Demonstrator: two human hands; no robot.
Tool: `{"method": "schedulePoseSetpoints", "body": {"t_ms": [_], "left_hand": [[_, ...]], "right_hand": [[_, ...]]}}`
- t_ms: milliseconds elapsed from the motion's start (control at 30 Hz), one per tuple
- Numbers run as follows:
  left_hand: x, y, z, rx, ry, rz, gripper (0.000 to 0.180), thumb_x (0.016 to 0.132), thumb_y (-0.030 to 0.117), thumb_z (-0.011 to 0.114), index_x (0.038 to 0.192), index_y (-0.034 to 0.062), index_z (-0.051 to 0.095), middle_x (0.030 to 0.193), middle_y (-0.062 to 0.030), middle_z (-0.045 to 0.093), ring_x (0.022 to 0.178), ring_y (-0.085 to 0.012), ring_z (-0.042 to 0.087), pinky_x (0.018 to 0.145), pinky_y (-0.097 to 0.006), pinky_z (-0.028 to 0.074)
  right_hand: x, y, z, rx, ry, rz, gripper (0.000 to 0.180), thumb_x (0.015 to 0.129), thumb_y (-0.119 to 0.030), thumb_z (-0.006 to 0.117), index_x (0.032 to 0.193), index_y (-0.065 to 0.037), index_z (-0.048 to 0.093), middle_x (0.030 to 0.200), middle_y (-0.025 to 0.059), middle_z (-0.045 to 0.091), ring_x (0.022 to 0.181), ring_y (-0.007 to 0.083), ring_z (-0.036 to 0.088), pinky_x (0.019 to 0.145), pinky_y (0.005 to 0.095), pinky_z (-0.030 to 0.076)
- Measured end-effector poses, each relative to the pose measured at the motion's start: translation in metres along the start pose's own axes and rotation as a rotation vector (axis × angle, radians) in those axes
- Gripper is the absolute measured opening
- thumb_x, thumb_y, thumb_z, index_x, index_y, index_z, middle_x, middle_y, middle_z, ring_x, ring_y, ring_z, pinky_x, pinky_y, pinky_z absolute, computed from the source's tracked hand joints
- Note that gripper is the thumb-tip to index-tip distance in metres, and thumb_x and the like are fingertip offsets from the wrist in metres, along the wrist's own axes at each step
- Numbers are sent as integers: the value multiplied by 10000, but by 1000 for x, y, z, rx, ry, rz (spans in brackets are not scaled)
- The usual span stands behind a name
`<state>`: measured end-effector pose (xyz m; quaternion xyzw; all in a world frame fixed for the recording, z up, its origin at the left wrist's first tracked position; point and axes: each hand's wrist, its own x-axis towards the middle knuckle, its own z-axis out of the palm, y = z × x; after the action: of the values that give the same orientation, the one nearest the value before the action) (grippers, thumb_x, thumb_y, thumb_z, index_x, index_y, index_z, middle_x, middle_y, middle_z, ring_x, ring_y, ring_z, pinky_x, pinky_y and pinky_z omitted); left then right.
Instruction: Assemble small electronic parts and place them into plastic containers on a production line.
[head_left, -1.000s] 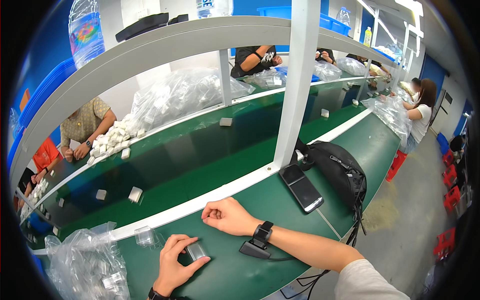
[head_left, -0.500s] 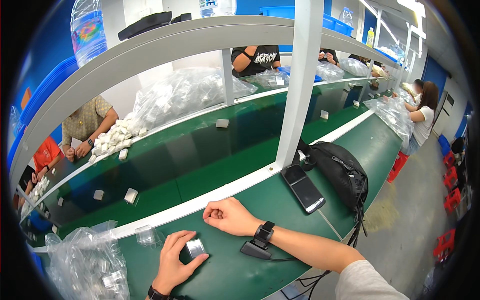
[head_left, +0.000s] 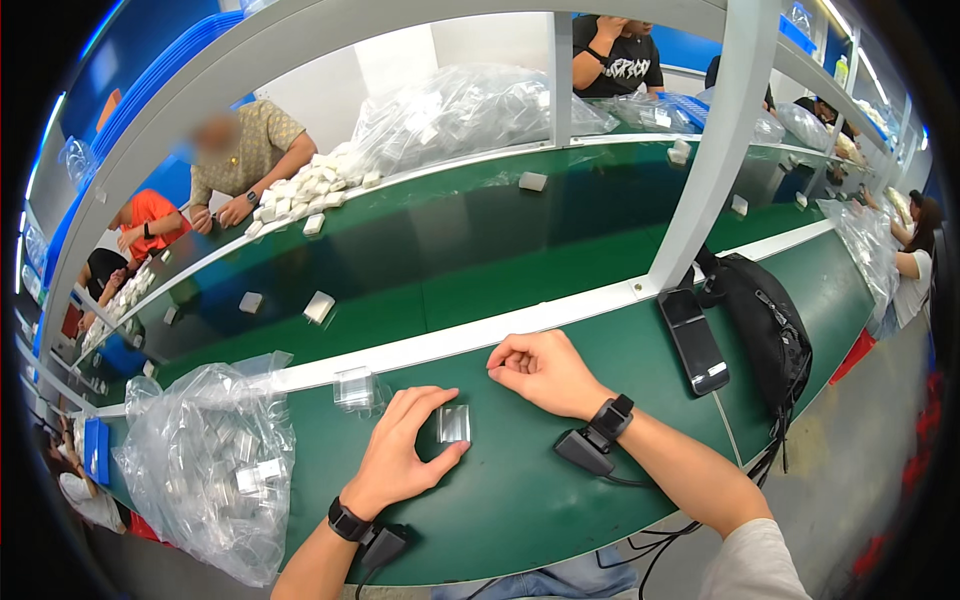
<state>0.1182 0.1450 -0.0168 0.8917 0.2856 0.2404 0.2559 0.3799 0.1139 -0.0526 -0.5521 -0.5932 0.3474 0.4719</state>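
Note:
A small clear plastic box (head_left: 454, 424) lies on the green tabletop, between the thumb and fingertips of my left hand (head_left: 405, 450). That hand is open, its thumb and fingers spread around the box. To the right of the box, my right hand (head_left: 545, 370) rests with its fingers curled in and the thumb against them. I see nothing in it. Another clear plastic piece (head_left: 354, 389), box-shaped, lies just beyond my left hand, by the white rail. Left of that hand slumps a large clear bag (head_left: 205, 460) with several clear boxes inside.
A black phone (head_left: 693, 342) and a black pouch (head_left: 765, 335) lie to the right, by a white post (head_left: 715, 150). Past the white rail (head_left: 440, 349) runs a dark green belt with scattered white boxes (head_left: 319, 307). People sit opposite, beside heaped boxes (head_left: 310, 190).
The view has swung left, so the scene sits farther right and higher. More of the bag and my left forearm now show. Both hands keep nearly the same poses.

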Motion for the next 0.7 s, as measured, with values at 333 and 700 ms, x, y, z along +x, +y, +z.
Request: {"method": "schedulePoseSetpoints", "body": {"t_ms": [333,700], "left_hand": [[-3,-8,2,-182,-5,-42,559,820,127,926,1324,37,702,1154,-111,778,1032,-237,738,901,-341,582],[-2,-13,4,-316,-3,-88,547,839,107,907,1334,28,688,1213,-117,781,1080,-221,738,931,-341,580]], "right_hand": [[-7,-19,-1,58,-208,-9,211,914,-155,799,1064,-7,797,730,11,672,660,86,586,641,270,482],[-8,-23,-4,62,-337,-29,439,812,-307,931,1124,-29,797,780,8,666,721,120,602,683,292,490]]}}
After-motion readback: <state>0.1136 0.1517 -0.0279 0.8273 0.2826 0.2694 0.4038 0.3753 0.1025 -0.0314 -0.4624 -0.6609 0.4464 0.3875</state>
